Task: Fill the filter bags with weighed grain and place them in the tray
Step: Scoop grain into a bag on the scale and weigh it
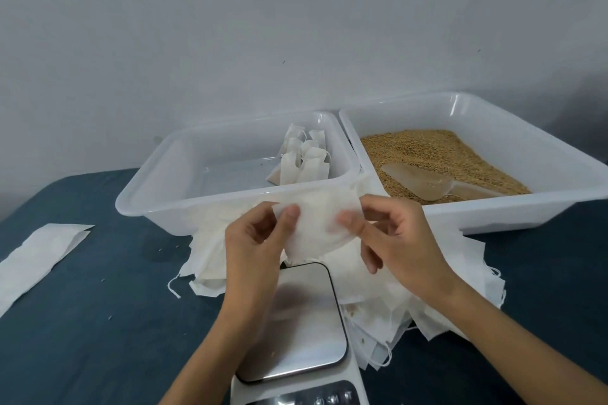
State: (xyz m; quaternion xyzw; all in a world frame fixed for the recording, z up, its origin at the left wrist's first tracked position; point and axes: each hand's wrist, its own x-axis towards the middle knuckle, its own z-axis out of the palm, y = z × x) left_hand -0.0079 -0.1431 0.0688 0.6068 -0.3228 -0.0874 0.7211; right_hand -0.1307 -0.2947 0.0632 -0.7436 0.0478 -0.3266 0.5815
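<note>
An empty white filter bag (316, 223) hangs above the scale (296, 322), pinched at its top edge by both hands. My left hand (256, 240) holds its left corner between thumb and fingers. My right hand (391, 240) pinches the right corner. Behind them stands a clear plastic tray (164, 171) with several filled bags (302, 161) leaning in its right corner. To the right, a second tray (493, 128) holds brown grain (437, 154) with a plastic scoop (424, 182) lying on it.
A heap of empty filter bags (394, 299) with strings spreads under and around the scale on the dark blue cloth (98, 322). A white paper strip (39, 256) lies at the left. A few stray grains dot the cloth. A grey wall rises behind.
</note>
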